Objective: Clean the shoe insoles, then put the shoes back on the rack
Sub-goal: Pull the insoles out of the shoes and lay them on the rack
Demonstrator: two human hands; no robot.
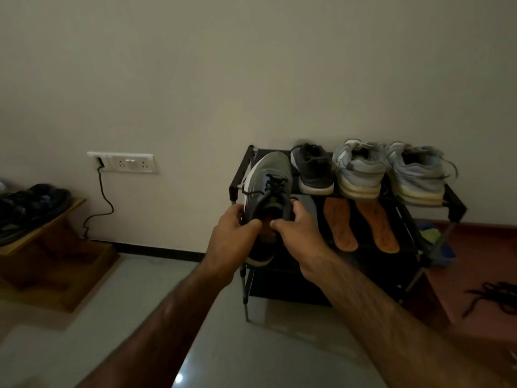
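Note:
I hold a grey sneaker (268,186) with black laces over the left end of the black shoe rack (456,205), toe pointing away. My left hand (232,239) grips its heel on the left and my right hand (299,233) grips the collar on the right. An orange insole shows inside its opening. Its dark grey mate (313,169) stands on the top shelf, heel towards me. Two light blue sneakers (361,169) (419,175) stand to its right. Two orange insoles (340,224) (377,226) lie flat on the shelf in front of them.
A wooden stand (56,247) with dark sandals (30,205) sits at the left by the wall. A black cable (103,197) hangs from a wall socket (126,162). Loose black laces (495,298) lie on the reddish floor at the right. Light tiles lie in front.

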